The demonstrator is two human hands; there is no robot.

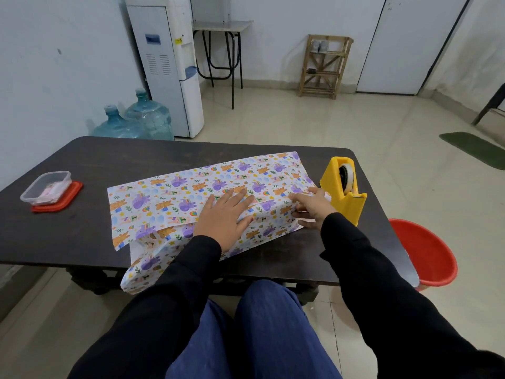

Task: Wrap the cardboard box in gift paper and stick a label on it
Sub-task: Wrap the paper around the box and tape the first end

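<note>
While the left hand (222,214) lies flat and open on the gift paper (169,192) covering the box on the table (82,160), the right hand (311,207), fingers spread, touches its right end just beside a tape dispenser (344,187); a plastic container (46,187) sits well left.

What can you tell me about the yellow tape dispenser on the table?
The tape dispenser is yellow, seemingly plastic, wedge-shaped, with a pale tape roll on a dark hub in its open top. It stands upright on the dark table, right of the gift paper, with the right hand close beside it.
</note>
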